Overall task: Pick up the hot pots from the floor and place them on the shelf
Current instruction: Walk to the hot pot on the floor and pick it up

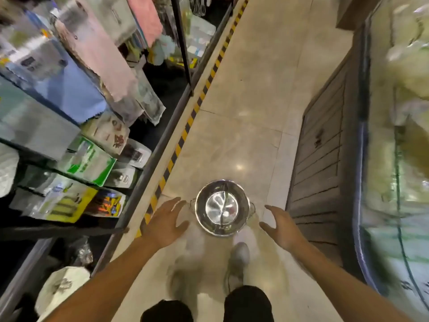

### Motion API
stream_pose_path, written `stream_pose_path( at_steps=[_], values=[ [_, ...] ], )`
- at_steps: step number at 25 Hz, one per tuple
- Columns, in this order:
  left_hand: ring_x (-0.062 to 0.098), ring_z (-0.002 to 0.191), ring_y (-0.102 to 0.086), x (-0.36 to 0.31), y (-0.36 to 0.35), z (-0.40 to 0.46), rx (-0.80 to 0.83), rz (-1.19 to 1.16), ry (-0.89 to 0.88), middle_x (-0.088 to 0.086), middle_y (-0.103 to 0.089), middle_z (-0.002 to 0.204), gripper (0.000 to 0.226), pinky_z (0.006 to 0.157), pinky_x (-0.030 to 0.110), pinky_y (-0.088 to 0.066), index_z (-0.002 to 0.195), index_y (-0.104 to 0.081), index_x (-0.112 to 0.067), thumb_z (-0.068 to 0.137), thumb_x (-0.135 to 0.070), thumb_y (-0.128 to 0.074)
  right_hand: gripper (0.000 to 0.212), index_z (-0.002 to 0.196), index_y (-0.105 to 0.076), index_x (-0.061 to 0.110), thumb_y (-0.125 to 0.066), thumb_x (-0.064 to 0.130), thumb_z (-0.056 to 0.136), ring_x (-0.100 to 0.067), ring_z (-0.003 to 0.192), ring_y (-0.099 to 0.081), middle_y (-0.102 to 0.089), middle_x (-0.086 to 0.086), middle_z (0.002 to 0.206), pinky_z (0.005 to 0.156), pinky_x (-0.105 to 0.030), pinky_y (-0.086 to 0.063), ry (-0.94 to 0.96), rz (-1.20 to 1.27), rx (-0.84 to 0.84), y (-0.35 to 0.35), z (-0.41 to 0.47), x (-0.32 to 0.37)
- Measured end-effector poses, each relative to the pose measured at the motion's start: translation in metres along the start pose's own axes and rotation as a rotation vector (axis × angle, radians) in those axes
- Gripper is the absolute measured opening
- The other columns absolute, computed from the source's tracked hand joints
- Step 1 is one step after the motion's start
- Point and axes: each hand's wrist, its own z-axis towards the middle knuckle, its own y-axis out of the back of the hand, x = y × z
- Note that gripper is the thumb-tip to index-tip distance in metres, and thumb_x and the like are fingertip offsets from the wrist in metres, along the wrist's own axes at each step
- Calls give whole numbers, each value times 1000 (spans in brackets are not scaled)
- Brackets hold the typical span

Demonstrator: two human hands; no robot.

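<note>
Two bare arms reach down, the left hand (166,220) and right hand (282,226) spread wide, empty, flanking a steel pot (221,208) on the floor (243,101) beside a shelf (148,156).

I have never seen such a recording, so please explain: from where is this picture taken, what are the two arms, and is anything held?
The camera sits on a person's head and looks down, so the two bare arms are that person's own. A shiny metal pot with a divider stands on the tiled floor. The left hand and right hand are open on either side of it, holding nothing. A shelf full of packaged goods runs along the left.
</note>
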Motion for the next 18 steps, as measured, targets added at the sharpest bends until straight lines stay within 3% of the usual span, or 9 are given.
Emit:
stream_pose_path(
  at_steps=[2,6,9,11,13,16,18],
  values=[
    [19,149,-23,19,-50,45,-7,-96,93,1,-27,162,72,121,30,-16,153,-33,-19,93,-53,-53,66,151,-40,14,-68,33,94,-24,139,-43,-46,-7,153,112,-30,-31,-72,71,13,-35,52,-34],
    [25,151,-21,74,-168,121,54,-85,171,5,-22,164,96,122,38,-17,155,-28,-15,83,-80,-29,76,156,-32,18,-69,37,92,-23,144,-37,-38,-3,158,116,-34,-30,-178,115,49,-133,128,-116],
    [34,145,-32,124,-264,178,89,-57,177,14,-33,159,82,118,44,-28,152,-34,-8,89,-57,-54,81,156,-31,14,-74,30,89,-28,144,-36,-37,-8,159,117,-40,-32,-215,130,24,-209,191,-177],
    [35,145,-31,154,-323,216,104,-64,196,17,-33,158,83,117,39,-24,152,-33,-7,87,-46,-66,86,156,-29,13,-77,28,86,-29,145,-35,-36,-9,160,118,-43,-32,-240,164,9,-257,240,-209],
    [33,150,-19,183,-377,252,112,-105,229,16,-21,163,94,119,39,-18,155,-23,-11,83,-48,-70,92,157,-25,16,-79,32,84,-28,148,-31,-33,-9,161,118,-45,-31,-225,198,-33,-302,287,-238],
    [32,153,-6,212,-434,291,69,-196,310,13,-6,166,116,119,47,-20,158,-5,-21,70,-67,-65,104,158,-16,21,-81,41,80,-30,150,-25,-21,-10,165,116,-48,-33,-239,189,-182,-348,340,-269],
    [33,150,-13,227,-465,306,36,-266,375,13,-12,164,122,116,49,-26,157,0,-25,67,-64,-73,110,158,-10,26,-82,44,77,-32,149,-28,-17,-7,167,112,-47,-35,-293,207,-256,-369,360,-288]
  ],
)
